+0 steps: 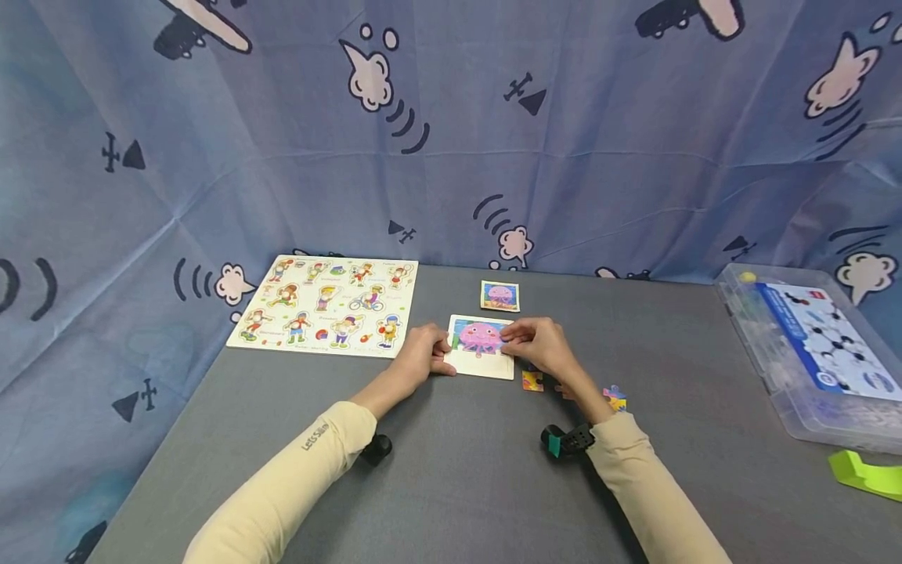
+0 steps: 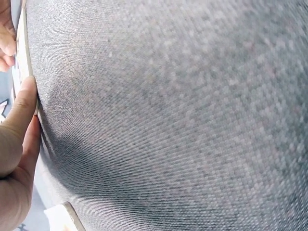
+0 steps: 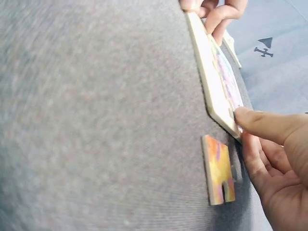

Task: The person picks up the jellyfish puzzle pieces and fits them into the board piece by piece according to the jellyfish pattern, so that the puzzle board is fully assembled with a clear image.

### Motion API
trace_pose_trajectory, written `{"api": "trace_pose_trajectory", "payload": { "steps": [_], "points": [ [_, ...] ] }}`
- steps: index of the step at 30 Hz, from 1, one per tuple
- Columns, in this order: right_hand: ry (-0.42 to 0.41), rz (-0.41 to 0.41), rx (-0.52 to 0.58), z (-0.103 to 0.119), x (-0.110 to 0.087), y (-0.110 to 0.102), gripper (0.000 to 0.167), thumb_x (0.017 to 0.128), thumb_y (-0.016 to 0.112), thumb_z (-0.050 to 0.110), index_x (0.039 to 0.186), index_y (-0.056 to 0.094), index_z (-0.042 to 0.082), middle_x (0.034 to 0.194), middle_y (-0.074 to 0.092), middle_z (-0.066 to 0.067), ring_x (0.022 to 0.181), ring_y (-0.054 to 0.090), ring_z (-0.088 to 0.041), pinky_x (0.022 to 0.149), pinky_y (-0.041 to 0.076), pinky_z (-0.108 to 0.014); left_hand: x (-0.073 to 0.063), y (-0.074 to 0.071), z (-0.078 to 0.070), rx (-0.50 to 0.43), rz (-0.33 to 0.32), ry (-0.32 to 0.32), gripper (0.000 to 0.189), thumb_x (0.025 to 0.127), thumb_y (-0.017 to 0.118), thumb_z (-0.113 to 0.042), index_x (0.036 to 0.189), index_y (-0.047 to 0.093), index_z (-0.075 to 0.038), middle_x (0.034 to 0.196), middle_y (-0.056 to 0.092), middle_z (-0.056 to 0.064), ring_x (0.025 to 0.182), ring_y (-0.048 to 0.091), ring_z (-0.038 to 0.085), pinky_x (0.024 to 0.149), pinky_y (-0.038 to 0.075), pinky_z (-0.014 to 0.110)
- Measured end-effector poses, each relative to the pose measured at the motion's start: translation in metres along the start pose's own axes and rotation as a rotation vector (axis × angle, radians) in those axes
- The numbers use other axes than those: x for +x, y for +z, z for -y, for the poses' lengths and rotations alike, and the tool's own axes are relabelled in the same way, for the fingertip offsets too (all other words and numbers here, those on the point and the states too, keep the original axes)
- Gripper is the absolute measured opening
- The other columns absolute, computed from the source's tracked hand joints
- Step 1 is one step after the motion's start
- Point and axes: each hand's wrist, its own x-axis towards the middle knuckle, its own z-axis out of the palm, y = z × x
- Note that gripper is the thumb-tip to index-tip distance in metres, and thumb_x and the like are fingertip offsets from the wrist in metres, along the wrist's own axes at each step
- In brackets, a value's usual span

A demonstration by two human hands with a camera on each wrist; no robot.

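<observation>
A small white-framed jigsaw board (image 1: 479, 366) lies on the grey table, its upper part filled with a pink octopus picture (image 1: 481, 337) and its lower part bare. My left hand (image 1: 421, 356) grips the board's left edge, thumb near the lower corner. At the right side of the picture, my right hand (image 1: 539, 345) pinches a puzzle piece with thumb and fingertips, which mostly cover it. Just below that hand lies a loose orange-yellow puzzle piece (image 3: 219, 168). More loose pieces (image 1: 615, 398) lie by the right wrist, one partly hidden under the forearm.
Behind the board sits a small octopus picture card (image 1: 499, 296). A large board of cartoon sports figures (image 1: 324, 305) lies at the back left. On the right are a clear plastic case (image 1: 761, 345) with a blue-white sheet and a lime-green object (image 1: 867, 475). A patterned blue curtain (image 1: 451, 172) hangs behind.
</observation>
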Motion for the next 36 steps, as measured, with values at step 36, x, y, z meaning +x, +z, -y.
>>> {"api": "trace_pose_trajectory", "payload": {
  "steps": [36],
  "points": [
    [-0.094,0.085,-0.125,-0.018,-0.062,-0.036,0.030,0.075,0.081,0.005,0.103,0.071,0.001,0.096,0.071,-0.007,0.083,0.065,-0.018,0.072,0.053,-0.030,-0.002,0.000,0.000,-0.013,-0.008,-0.005,0.033,0.060,0.089,-0.007,0.078,0.064,0.005,0.074,0.057,0.010,0.068,0.057,0.018,0.066,0.050,0.026]
  ]
}}
